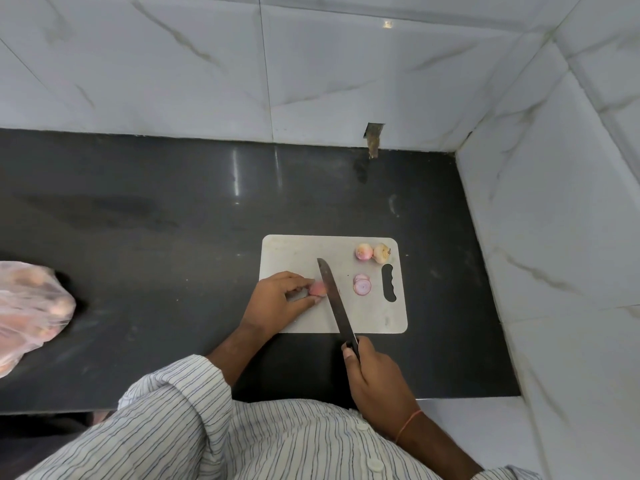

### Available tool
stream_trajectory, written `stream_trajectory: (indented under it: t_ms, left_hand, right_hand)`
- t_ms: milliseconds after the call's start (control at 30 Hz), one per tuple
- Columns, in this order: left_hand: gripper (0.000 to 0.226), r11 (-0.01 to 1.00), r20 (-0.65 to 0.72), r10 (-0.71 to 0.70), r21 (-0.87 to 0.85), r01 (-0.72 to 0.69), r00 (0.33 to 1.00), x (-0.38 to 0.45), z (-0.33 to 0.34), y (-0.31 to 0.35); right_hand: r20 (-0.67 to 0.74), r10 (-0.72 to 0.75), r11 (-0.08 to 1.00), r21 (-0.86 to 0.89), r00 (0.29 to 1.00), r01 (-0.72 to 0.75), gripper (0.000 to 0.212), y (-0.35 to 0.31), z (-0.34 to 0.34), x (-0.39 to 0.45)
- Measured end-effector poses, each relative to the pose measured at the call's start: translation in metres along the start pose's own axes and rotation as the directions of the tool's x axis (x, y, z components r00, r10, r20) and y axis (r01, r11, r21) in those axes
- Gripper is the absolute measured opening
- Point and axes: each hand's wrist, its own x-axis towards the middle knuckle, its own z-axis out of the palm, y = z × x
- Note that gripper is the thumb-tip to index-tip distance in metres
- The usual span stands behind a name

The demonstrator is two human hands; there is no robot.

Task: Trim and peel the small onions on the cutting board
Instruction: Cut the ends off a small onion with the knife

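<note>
Head view first: a pale cutting board [304, 251] lies on a dark countertop [156, 220] in a corner of white marble-look wall tiles [173, 64]. The left hand [277, 299] pinches a small pink onion [317, 289] between thumb and curled fingertips near the board's left edge. The right hand [372, 372] is wrapped around the handle of a long knife [334, 296], whose blade lies against the onion's right side, tip pointing away from the person. Two more small onions [372, 252] sit touching at the board's far right corner. Between them and the handle cutout lie a few onion slices [362, 285]. A clear plastic bag [31, 306] with more onions rests at the counter's left edge. The person wears a striped shirt [207, 438].
</note>
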Motion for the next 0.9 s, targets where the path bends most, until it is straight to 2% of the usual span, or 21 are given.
stream_trajectory:
  t_ms: [167,333,533,767,900]
  left_hand:
    - [0.039,0.999,-0.025,-0.022,-0.039,0.021,0.999,0.002,0.002,0.001]
    - [0.036,1.0,-0.012,0.027,-0.004,-0.027,1.0,0.005,0.003,0.002]
    - [0.032,0.996,0.016,0.077,0.053,-0.077,0.997,0.006,0.004,0.008]
    - [0.034,0.995,0.013,0.048,0.083,-0.049,0.999,0.007,0.005,0.01]
    - [0.034,0.998,0.001,-0.055,0.018,0.055,0.998,0.01,0.004,0.009]
  right_hand:
    - [0.008,-0.013,0.999,-0.05,1.0,0.014,0.032,-0.004,-0.002,0.0]
    - [-0.007,-0.002,0.991,-0.132,1.0,0.001,0.031,-0.013,-0.003,0.003]
    - [-0.051,-0.006,0.986,-0.166,0.999,-0.003,0.019,-0.037,-0.008,0.022]
    - [-0.038,0.026,0.983,-0.179,0.999,-0.032,0.02,-0.043,-0.012,0.023]
    - [-0.002,0.047,0.977,-0.206,0.999,-0.046,0.024,-0.032,-0.008,-0.001]
